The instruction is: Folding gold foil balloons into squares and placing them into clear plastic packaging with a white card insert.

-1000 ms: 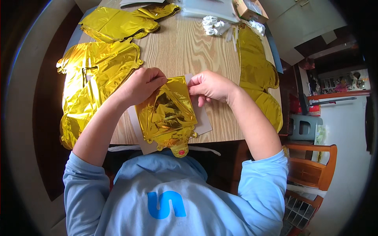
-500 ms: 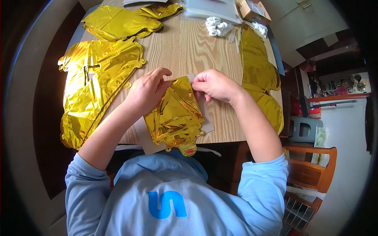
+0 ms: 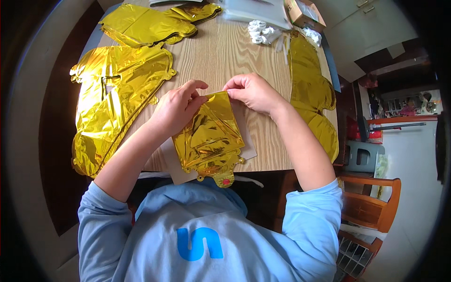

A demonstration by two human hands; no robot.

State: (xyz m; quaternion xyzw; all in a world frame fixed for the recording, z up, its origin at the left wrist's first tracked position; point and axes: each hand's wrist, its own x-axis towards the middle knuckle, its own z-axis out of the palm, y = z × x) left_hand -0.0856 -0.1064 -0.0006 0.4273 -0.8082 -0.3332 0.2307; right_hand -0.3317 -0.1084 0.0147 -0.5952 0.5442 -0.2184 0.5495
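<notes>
A folded gold foil balloon (image 3: pixel 213 129) lies on a pale grey card (image 3: pixel 175 163) at the table's near edge. Its scalloped end, with a tab bearing a red mark, reaches past the edge toward me. My left hand (image 3: pixel 178 107) has its thumb and curled fingers closed on the top left edge of the foil. At the top right corner, my right hand (image 3: pixel 255 94) pinches the foil between thumb and fingers. Whether the card is caught in that pinch too, I cannot tell.
Flat gold foil balloons lie at the left (image 3: pixel 112 108), a stack (image 3: pixel 145 23) far left, more at the right (image 3: pixel 310 80). White ribbon bundles (image 3: pixel 260 34), clear plastic bags (image 3: pixel 256 11) and a cardboard box (image 3: pixel 304 15) sit at the back. A wooden chair (image 3: pixel 371 202) stands right.
My right hand has shifted slightly up and left, onto the foil's top right corner, its fingers drawn together. The left hand stays almost where it was.
</notes>
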